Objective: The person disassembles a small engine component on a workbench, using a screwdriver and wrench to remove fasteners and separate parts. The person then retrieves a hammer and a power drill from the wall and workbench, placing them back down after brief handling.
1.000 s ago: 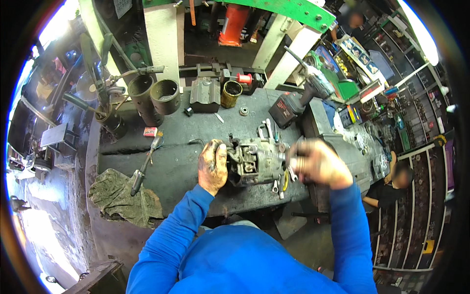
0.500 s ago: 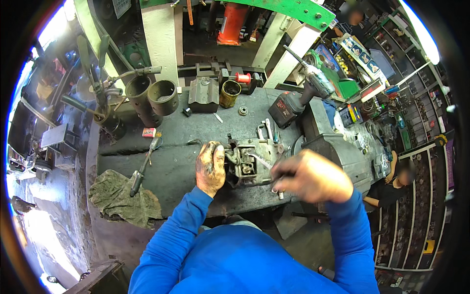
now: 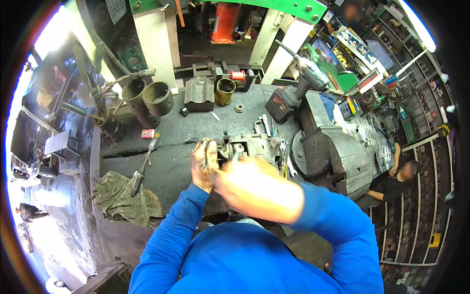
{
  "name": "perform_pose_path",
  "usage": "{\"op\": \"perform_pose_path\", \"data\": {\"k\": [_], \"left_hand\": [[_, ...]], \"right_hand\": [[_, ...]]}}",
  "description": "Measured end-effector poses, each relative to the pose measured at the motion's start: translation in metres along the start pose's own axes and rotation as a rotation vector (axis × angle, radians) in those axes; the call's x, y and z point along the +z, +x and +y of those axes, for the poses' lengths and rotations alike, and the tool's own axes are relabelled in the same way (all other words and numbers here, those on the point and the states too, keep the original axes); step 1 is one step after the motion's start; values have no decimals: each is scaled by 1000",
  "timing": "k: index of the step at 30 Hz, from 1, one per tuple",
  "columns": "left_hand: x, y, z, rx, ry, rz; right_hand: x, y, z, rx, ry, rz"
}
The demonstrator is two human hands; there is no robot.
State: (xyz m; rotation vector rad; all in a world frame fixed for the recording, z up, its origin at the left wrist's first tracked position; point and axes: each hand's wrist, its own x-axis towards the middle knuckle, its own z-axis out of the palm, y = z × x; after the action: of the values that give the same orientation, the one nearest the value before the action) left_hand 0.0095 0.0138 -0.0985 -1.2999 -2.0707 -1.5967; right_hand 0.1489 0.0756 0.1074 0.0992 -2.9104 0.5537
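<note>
A grey metal housing point(image 3: 257, 147) with open cavities lies on the dark workbench in front of me. My left hand point(image 3: 203, 159), stained dark with grease, is closed against the housing's left end, its fingers curled. My right hand point(image 3: 252, 183), smeared by motion, reaches across the housing's near side, close beside my left hand. A short bluish-grey piece shows above the right fingers; its kind is too blurred to tell. The right hand and wrist hide the housing's near part. Several wrenches point(image 3: 267, 126) lie beyond and to the right of the housing.
A cordless impact wrench point(image 3: 298, 88) stands at the back right beside a large bench vise point(image 3: 338, 157). On the left lie a screwdriver point(image 3: 139, 174) and a crumpled rag point(image 3: 120, 198). Metal cylinders point(image 3: 158, 98) and a tin can point(image 3: 225, 92) stand along the back. Two other people are at right.
My right hand has swung left over the housing toward my left hand. The left hand stays at the housing's end. The whole view has shifted slightly.
</note>
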Motion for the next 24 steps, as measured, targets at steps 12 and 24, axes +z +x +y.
{"op": "perform_pose_path", "data": {"k": [12, 24], "left_hand": [[-12, 12, 13, -316, -243, -140], [-16, 18, 21, -165, -171, -109]], "right_hand": [[-24, 85, 102, 269, 164, 121], [-48, -31, 121, 860, 837, 126]]}}
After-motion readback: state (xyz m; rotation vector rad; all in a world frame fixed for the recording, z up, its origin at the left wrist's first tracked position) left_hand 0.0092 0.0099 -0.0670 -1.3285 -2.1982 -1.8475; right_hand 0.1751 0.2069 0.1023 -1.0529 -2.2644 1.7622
